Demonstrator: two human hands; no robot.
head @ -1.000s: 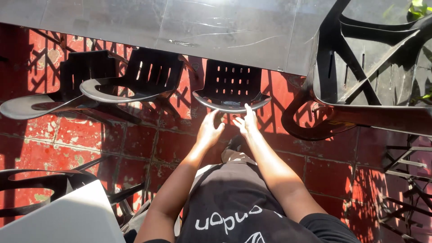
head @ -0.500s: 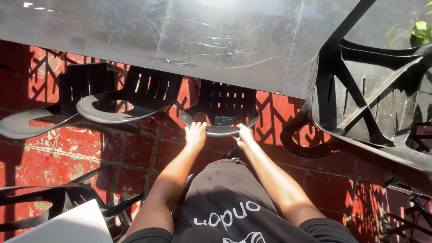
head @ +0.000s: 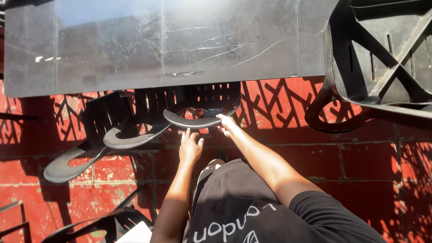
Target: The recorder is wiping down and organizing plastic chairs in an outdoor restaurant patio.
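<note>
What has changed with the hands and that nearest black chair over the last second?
Both hands were side by side on the front rim of the nearest black chair. Now the left hand has come off the rim and hangs just short of it, fingers spread, while the right hand still grips the rim. The chair now sits partly under the grey table. The two chairs to the left and the upturned chair stayed put.

Counts around the dark table (head: 180, 40)

Three black plastic chairs stand in a row under the table's near edge: one (head: 202, 110), a second (head: 135, 130), a third (head: 76, 153). One upturned chair (head: 378, 58) lies on the table's right end. Two hands reach toward the table: left hand (head: 191, 147), right hand (head: 227, 125).
</note>
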